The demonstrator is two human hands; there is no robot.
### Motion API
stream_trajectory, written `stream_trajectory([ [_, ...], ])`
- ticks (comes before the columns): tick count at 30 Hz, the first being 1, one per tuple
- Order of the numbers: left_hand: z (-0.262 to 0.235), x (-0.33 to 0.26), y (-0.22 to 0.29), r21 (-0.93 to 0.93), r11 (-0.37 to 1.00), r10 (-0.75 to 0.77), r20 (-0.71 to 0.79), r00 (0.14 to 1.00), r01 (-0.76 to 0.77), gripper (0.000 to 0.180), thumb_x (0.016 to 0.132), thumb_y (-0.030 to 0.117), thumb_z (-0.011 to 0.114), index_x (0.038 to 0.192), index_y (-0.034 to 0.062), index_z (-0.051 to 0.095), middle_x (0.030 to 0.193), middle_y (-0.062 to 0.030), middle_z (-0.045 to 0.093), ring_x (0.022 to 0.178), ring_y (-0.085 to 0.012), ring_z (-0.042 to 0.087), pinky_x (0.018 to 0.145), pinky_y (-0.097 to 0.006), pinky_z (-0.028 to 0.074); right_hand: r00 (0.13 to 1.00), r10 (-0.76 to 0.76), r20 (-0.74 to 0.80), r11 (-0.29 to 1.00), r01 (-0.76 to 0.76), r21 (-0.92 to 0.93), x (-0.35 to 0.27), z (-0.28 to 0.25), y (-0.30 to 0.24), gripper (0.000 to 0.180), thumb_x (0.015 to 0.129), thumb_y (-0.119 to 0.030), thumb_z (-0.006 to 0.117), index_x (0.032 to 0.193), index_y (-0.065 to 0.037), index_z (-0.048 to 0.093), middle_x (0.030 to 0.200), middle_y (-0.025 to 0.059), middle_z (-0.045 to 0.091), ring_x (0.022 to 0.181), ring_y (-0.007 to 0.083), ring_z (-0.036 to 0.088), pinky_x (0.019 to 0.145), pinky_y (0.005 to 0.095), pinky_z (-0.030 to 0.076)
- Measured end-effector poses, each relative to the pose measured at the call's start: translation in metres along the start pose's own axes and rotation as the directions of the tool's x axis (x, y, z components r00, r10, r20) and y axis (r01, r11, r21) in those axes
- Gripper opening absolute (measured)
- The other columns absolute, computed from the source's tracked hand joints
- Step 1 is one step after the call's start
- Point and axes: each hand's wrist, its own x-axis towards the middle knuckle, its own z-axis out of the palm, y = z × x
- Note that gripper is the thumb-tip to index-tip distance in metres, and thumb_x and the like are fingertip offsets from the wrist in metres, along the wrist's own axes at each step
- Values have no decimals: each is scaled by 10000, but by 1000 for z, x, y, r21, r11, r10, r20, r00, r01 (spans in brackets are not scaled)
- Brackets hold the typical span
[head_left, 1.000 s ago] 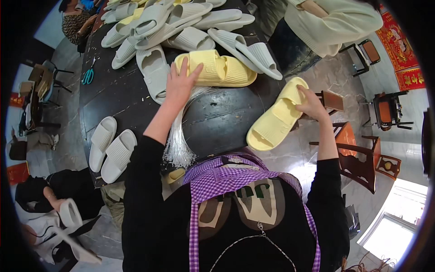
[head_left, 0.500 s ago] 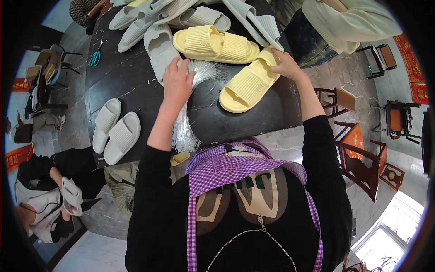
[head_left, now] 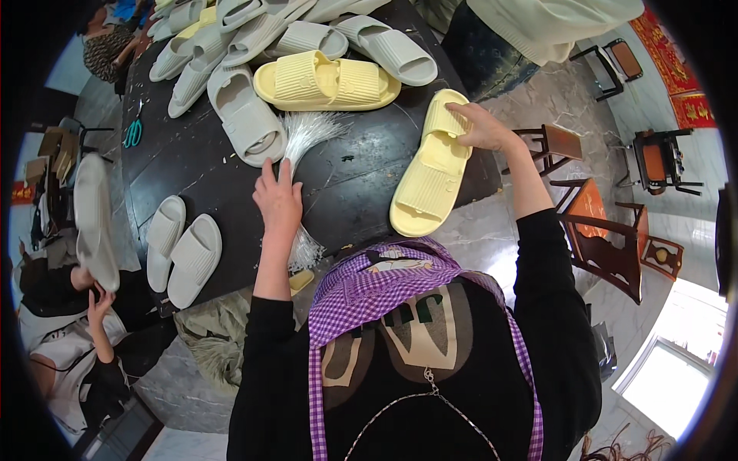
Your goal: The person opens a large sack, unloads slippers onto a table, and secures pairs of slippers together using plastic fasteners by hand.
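Fingers of the left hand (head_left: 278,201) lie flat and close together on a bundle of thin white plastic ties (head_left: 304,157), pressing its middle down against the dark tabletop (head_left: 354,180); the bundle's fanned end spreads out just beyond the fingertips, and its tail runs back under the palm toward the table's near edge. Off to the other side, the right hand (head_left: 483,129) rests on a pale yellow slipper (head_left: 427,170), fingers curled over the strap, thumb underneath where I cannot quite see it. That slipper lies sole down, its heel poking past the tabletop's near edge. Beyond the left fingertips sits a grey slipper (head_left: 244,119), touching the ties' fanned end, and past it a second yellow slipper (head_left: 327,80) lying crosswise. Farther still, a heap of grey and cream slippers (head_left: 254,27) crowds the far end. Well left of the left hand, a pair of white slippers (head_left: 183,250) sits side by side, with teal-handled scissors (head_left: 134,131) beyond them.
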Motion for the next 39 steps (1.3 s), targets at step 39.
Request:
stream_trajectory([
  [39,-27,178,84,-768,635,690,519,505,-79,302,805,131,526,1077,20,593,1024,-86,611,956,-152,550,856,-279,425,993,-117,-5,975,114,-189,-36,-18,-68,757,619,-120,655,1327,-132,386,1298,183,365,1225,340,345,1029,362,313],
])
